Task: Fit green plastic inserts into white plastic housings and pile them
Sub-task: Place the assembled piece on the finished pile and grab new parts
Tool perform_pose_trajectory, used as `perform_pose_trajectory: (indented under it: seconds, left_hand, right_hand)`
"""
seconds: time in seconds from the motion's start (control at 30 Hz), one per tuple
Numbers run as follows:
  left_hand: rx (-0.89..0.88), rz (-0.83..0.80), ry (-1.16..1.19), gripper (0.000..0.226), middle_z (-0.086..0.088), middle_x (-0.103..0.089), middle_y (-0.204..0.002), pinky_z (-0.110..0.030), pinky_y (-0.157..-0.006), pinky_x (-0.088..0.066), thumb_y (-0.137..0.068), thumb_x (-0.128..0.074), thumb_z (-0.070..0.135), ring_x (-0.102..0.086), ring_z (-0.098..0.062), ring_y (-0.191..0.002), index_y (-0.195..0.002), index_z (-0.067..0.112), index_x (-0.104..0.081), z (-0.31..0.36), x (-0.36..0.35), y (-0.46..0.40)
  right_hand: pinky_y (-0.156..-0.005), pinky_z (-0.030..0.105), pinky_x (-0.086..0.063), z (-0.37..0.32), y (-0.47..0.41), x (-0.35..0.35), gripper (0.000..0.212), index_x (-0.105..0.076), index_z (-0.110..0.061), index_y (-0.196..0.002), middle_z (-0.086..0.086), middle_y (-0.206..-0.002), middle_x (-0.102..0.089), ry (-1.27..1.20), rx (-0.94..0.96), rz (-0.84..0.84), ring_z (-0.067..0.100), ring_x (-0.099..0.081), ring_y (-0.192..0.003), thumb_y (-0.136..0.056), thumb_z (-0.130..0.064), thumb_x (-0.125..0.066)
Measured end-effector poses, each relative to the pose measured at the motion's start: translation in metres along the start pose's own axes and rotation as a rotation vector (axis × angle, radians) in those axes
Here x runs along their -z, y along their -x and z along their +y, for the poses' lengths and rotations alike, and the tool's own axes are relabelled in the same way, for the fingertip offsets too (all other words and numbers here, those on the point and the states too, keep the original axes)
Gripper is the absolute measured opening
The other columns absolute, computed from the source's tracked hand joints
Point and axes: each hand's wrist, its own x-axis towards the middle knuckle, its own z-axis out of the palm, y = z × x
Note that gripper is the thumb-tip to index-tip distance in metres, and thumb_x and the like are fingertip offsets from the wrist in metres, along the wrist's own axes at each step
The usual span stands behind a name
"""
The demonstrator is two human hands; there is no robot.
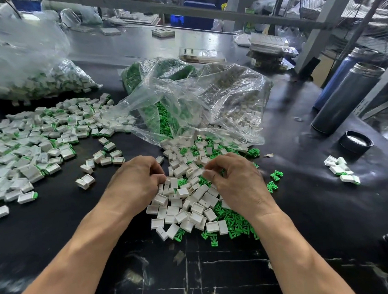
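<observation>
Our left hand [138, 179] and right hand [231, 176] curl over the heap of small white plastic housings [186, 204]; what they grasp, we cannot tell.

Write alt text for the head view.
Two bare hands, left hand and right hand, reach with curled fingers into a mixed heap of white housings and green inserts on a black table. Finished pieces lie piled at left, beside clear plastic bags.
</observation>
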Motion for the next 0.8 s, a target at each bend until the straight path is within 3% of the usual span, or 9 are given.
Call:
perform_pose_trajectory:
  seconds: [0.2, 0.4, 0.57, 0.7, 0.8]
  left_hand:
    - [-0.010, 0.004, 0.023, 0.012, 0.009, -0.068, -0.076, -0.034, -0.077, -0.052, -0.095, -0.071, 0.027, -0.064, -0.013, -0.078, -0.084, 0.030, -0.067, 0.000, -0.001, 0.000]
    - [0.000, 0.036, 0.072, 0.012, 0.011, -0.065, -0.101, -0.032, -0.085, -0.050, -0.100, -0.064, 0.027, -0.063, -0.014, -0.094, -0.095, 0.033, -0.074, 0.000, -0.002, -0.002]
    - [-0.109, 0.160, 0.257, 0.014, 0.010, -0.062, -0.099, -0.020, -0.073, -0.043, -0.100, -0.064, 0.021, -0.058, -0.001, -0.089, -0.092, 0.030, -0.071, 0.001, -0.002, 0.001]
    - [-0.130, 0.177, 0.460, 0.014, 0.009, -0.073, -0.088, -0.029, -0.069, -0.056, -0.099, -0.066, 0.017, -0.068, -0.006, -0.073, -0.092, 0.028, -0.072, 0.003, -0.002, 0.004]
    - [-0.136, 0.167, 0.576, 0.015, 0.004, -0.075, -0.083, -0.022, -0.060, -0.057, -0.098, -0.066, 0.011, -0.071, -0.011, -0.071, -0.094, 0.023, -0.073, 0.004, -0.004, 0.004]
  right_hand:
    - [-0.098, 0.043, -0.055, 0.013, -0.002, 0.017, 0.007, -0.076, -0.033, -0.098, -0.018, -0.100, -0.067, -0.021, -0.107, 0.096, 0.008, -0.063, -0.098, -0.097, -0.029, -0.071]
    - [-0.084, 0.026, -0.051, 0.020, -0.003, 0.017, 0.013, -0.077, -0.038, -0.091, -0.023, -0.094, -0.065, -0.004, -0.077, 0.047, -0.003, -0.059, -0.087, -0.094, -0.025, -0.074]
    - [-0.096, 0.035, -0.051, 0.016, -0.006, 0.011, 0.014, -0.076, -0.040, -0.097, -0.020, -0.101, -0.062, 0.063, -0.039, 0.007, 0.007, -0.058, -0.100, -0.095, -0.027, -0.073]
    - [-0.097, 0.036, -0.052, 0.015, -0.007, 0.011, 0.012, -0.076, -0.041, -0.099, -0.019, -0.100, -0.061, 0.047, -0.025, -0.008, 0.006, -0.057, -0.098, -0.095, -0.030, -0.073]
    - [-0.098, 0.036, -0.050, 0.015, -0.006, 0.010, 0.010, -0.076, -0.041, -0.100, -0.020, -0.098, -0.060, 0.030, -0.011, -0.014, 0.005, -0.056, -0.099, -0.095, -0.033, -0.074]
